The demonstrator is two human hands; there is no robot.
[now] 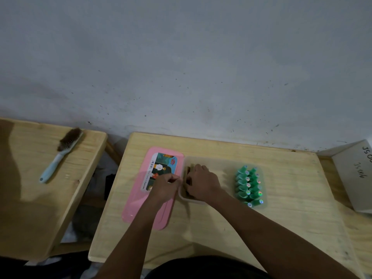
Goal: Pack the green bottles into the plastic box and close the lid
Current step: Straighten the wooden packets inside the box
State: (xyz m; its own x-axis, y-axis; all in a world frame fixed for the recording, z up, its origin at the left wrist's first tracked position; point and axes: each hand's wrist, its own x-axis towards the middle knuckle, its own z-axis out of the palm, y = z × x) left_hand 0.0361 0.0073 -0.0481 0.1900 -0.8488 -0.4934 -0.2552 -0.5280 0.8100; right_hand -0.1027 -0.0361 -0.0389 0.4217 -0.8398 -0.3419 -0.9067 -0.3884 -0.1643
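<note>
- Fingers [201, 170] of our right hand [203, 183] curl inside the plastic box [225, 164]; what they hold, we cannot tell.
- Our left hand [166, 187] pinches something small (unclear).
- Green bottles [249, 186] fill one end; pink lid [141, 198] lies off, beside the box.

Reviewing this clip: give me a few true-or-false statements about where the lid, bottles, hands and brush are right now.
1. The pink lid is on the box. False: it lies flat on the table, left of the box.
2. Green bottles fill the box's right end. True.
3. The right hand is at the box's left end. True.
4. The brush lies inside the box. False: it is on the separate left table.
5. The left hand is over the lid. True.
</note>
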